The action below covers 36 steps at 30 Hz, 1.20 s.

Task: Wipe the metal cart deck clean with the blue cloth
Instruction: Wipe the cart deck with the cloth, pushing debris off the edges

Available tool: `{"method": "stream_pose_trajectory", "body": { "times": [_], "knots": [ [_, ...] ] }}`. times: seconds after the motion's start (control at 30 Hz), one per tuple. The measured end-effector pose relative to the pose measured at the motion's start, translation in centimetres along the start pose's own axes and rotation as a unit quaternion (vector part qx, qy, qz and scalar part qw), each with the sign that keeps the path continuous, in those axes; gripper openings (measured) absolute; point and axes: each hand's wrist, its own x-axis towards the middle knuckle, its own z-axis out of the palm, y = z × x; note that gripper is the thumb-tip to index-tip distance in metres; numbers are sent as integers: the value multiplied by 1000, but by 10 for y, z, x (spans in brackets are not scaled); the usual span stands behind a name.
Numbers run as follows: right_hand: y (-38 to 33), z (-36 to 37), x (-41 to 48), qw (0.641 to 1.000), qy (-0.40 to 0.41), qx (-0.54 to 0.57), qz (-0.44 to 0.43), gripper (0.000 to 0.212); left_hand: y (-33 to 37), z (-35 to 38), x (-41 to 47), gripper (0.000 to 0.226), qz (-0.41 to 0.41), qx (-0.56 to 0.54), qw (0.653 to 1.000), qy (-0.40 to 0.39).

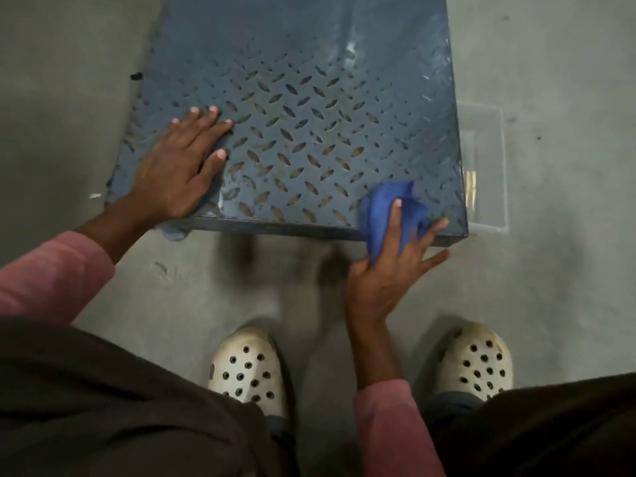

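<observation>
The metal cart deck (303,98) is a dark blue-grey diamond-tread plate, seen from above, with its near edge just ahead of my feet. My left hand (179,166) rests flat on the deck's near left corner, fingers straight and spread. The blue cloth (382,208) is bunched at the near right corner and drapes over the deck's front edge. My right hand (392,270) holds the cloth there: the index finger lies on top of it, the other fingers stick out from under it, and the thumb is hidden. Most of that hand hangs off the edge.
A clear plastic bin (488,173) sits on the grey concrete floor against the cart's right side. A cart wheel (175,233) peeks out under the near left corner. My white clogs (247,370) stand close in front of the cart.
</observation>
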Motion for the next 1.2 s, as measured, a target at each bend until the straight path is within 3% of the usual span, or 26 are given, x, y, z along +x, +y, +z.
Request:
{"method": "stream_pose_trajectory", "body": {
  "times": [0.17,0.23,0.4,0.5,0.67,0.8,0.93,1.1,1.2],
  "knots": [
    [-92,32,-37,961,-172,67,-205,78,1,7,-1,54,-15,4,1000,24],
    [-89,33,-33,950,-188,39,-247,79,-3,7,-7,53,-26,-4,999,41],
    [-7,3,-3,990,-64,20,-121,76,0,13,-26,53,-59,16,995,74],
    [-42,14,-9,987,-91,33,-131,81,3,16,-25,53,-63,29,994,86],
    [-115,38,-19,896,-276,-8,-348,74,-9,13,-34,51,-53,10,995,84],
    [-64,32,29,824,-245,-48,-509,76,-17,3,-45,52,-51,-20,994,94],
    [-54,26,36,808,-215,-54,-546,73,-12,5,-49,62,-66,-48,990,112],
    [-126,57,13,745,-261,-59,-612,75,-33,-4,-50,66,-64,-103,989,88],
    [-107,46,30,725,-265,-85,-630,79,-46,-12,-63,72,-64,-104,989,83]
  ]
}}
